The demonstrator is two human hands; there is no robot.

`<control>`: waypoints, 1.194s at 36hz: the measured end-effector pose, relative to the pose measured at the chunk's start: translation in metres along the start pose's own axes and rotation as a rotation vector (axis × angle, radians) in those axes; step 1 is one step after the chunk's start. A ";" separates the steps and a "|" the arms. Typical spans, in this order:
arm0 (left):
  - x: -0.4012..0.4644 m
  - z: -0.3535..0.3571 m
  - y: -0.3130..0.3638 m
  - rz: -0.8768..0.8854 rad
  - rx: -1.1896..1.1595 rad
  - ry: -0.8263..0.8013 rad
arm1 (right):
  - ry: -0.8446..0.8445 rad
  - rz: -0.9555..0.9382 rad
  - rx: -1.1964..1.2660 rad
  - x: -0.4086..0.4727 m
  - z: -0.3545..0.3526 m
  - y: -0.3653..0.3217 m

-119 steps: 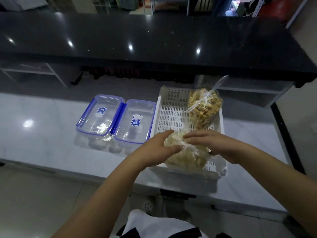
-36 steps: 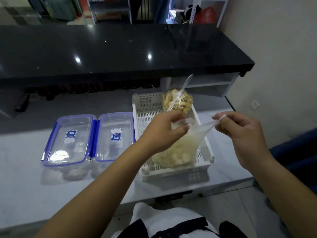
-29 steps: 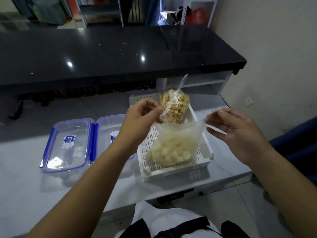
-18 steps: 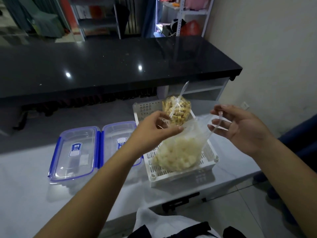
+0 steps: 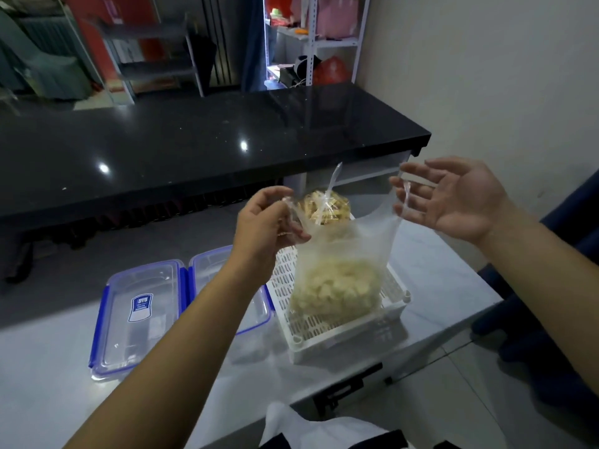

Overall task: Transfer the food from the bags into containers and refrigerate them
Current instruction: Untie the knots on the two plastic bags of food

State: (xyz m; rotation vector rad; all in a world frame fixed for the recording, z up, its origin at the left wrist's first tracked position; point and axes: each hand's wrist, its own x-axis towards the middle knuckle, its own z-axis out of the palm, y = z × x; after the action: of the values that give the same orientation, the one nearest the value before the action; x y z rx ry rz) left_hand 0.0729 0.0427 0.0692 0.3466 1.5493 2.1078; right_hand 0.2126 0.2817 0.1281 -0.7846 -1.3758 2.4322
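A clear plastic bag of pale round food pieces [image 5: 337, 286] hangs above the white slotted basket [image 5: 350, 335]. My left hand [image 5: 265, 228] pinches the bag's left top edge. My right hand [image 5: 453, 199] has its fingers spread, and a strip of the bag's right top edge is caught between them. A second tied bag of yellow-brown sticks [image 5: 327, 209] sits at the basket's far end, partly hidden by the held bag. Two clear containers with blue-clipped lids [image 5: 139, 312] [image 5: 227, 286] stand closed on the white counter to the left, the nearer one partly behind my left arm.
A raised black countertop [image 5: 194, 147] runs across the back. The white counter [image 5: 48, 384] ends just right of the basket, beside a beige wall [image 5: 486, 76]. Something dark blue [image 5: 567, 286] stands at the right, below counter level.
The bag has come untied and been lifted off the basket. Both hands have risen and drawn apart, stretching the bag's mouth open. The right hand's fingers have spread.
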 end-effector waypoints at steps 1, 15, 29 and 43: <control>-0.003 -0.002 0.003 -0.013 -0.031 -0.020 | 0.007 -0.014 -0.016 0.002 0.001 -0.003; -0.070 -0.012 0.002 0.115 -0.239 -0.363 | -0.166 -0.066 -0.276 -0.024 -0.010 0.009; -0.066 -0.028 -0.001 0.236 0.123 -0.409 | -0.096 -0.096 -0.338 -0.049 -0.037 0.036; 0.006 -0.014 0.057 0.403 0.582 -0.167 | -0.027 -0.233 -0.924 0.041 -0.051 -0.029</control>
State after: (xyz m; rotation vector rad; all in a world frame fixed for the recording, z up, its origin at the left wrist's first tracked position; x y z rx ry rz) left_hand 0.0474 0.0208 0.1181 1.0845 2.0995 1.7838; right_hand 0.2056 0.3524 0.1181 -0.6840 -2.4613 1.5616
